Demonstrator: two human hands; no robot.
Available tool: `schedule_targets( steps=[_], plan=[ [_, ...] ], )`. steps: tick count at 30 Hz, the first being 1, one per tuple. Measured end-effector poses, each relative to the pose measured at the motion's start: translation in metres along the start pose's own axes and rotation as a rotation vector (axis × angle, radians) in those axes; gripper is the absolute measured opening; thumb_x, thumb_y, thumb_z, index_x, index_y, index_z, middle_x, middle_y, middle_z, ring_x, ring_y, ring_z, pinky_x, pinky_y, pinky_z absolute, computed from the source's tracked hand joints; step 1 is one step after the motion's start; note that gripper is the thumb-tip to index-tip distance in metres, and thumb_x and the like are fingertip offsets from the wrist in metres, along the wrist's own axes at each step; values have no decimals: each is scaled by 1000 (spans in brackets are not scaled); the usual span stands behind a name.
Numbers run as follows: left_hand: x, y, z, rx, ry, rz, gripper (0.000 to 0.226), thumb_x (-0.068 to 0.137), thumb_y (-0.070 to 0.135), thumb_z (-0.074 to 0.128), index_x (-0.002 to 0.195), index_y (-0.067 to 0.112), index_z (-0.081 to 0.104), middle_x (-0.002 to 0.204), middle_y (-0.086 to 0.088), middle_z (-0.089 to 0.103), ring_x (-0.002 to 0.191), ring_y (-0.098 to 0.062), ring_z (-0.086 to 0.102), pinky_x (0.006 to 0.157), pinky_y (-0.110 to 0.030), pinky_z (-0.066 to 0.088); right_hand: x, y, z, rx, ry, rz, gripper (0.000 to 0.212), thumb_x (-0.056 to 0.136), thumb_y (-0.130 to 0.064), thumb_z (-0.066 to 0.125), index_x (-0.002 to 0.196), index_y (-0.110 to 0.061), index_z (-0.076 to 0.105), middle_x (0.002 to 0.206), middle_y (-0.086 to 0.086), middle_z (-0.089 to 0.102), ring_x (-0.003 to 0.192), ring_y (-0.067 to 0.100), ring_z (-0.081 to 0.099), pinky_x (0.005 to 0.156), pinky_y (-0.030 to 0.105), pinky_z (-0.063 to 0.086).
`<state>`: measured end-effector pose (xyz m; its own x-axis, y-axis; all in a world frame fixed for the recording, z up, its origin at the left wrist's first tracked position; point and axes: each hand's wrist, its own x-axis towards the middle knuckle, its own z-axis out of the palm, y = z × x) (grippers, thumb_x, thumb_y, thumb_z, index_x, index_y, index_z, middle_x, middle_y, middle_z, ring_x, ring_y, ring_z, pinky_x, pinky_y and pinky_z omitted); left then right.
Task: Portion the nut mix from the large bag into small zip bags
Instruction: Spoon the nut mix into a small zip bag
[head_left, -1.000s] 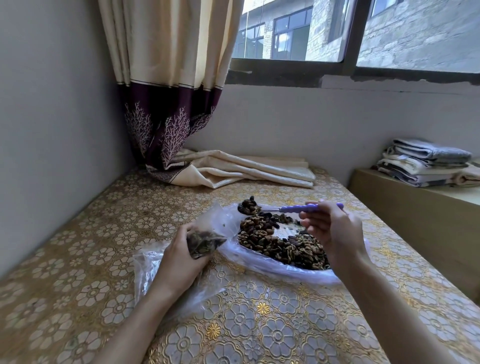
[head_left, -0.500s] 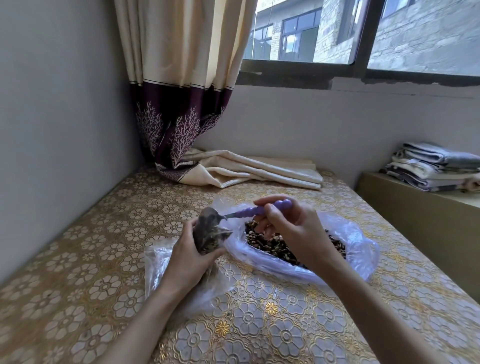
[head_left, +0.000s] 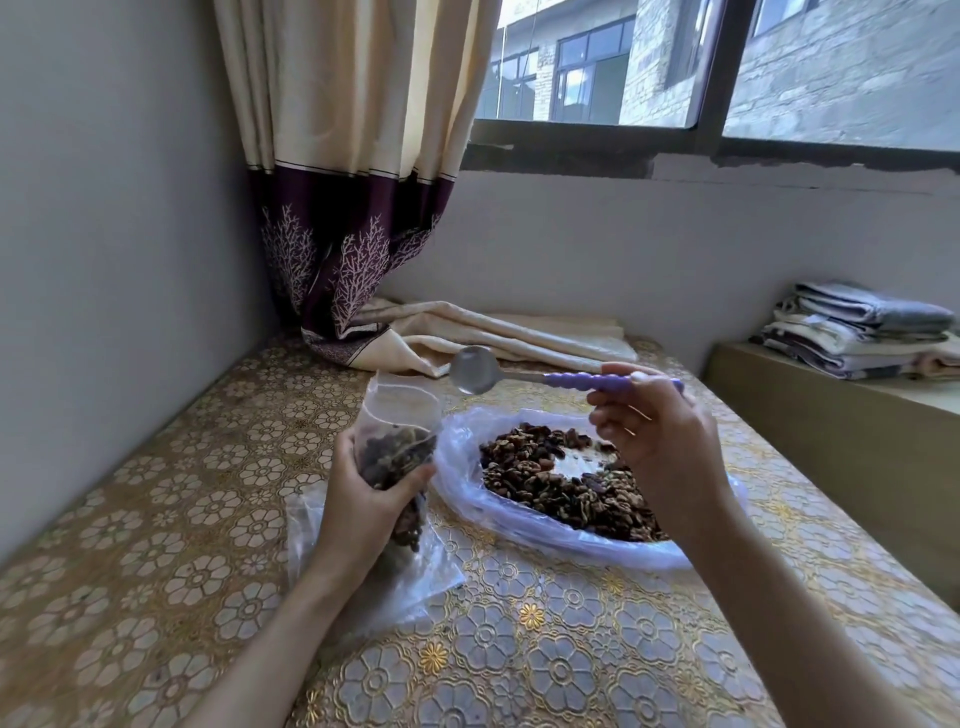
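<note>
On patterned tabletop (head_left: 156, 519): left hand (head_left: 363, 499) grips small zip bag (head_left: 397, 447) upright, mouth open for filling. Right hand (head_left: 654, 436) pinches purple-handled spoon (head_left: 519, 375), bowl seemingly empty, above large bag (head_left: 519, 519) spread flat exposing nut mix (head_left: 561, 483).

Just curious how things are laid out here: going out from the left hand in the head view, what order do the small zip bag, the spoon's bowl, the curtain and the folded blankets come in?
From the left hand:
1. Small zip bag, gripped in that hand.
2. Spoon's bowl, just above the bag's mouth.
3. Curtain, in the far corner.
4. Folded blankets, far right on the ledge.
</note>
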<state>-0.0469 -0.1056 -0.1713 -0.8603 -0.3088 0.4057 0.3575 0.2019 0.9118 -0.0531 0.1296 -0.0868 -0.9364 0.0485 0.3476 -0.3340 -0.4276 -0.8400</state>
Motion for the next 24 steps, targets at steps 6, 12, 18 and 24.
schedule_targets(
  steps=[6,12,18,24],
  plan=[
    [-3,4,-1,-11,-20,-46,38,61,43,70,92,25,57,88,4,67,81,-9,65,69,-21,49,6,12,-38,-326,264,28,16,92,-8,48,88,-4,63,70,10,66,54,13,61,52,19,50],
    [-2,10,0,-51,50,-62,43,61,46,68,93,19,61,84,4,68,72,-5,64,55,-8,44,8,21,-64,-602,324,20,15,90,-13,53,79,-11,62,61,0,68,59,15,60,58,27,47],
    [-2,9,1,-27,-82,-91,57,62,49,77,107,21,56,88,2,70,75,-3,65,62,-17,45,10,25,-60,-458,237,182,19,91,-9,52,76,-5,63,56,3,66,44,7,57,40,15,43],
    [3,3,-8,36,-310,-155,72,49,57,80,110,37,48,104,-2,67,86,-12,67,67,-22,50,11,27,-52,-379,137,346,54,93,-8,44,47,-13,72,50,4,65,41,7,55,39,17,40]
  ],
)
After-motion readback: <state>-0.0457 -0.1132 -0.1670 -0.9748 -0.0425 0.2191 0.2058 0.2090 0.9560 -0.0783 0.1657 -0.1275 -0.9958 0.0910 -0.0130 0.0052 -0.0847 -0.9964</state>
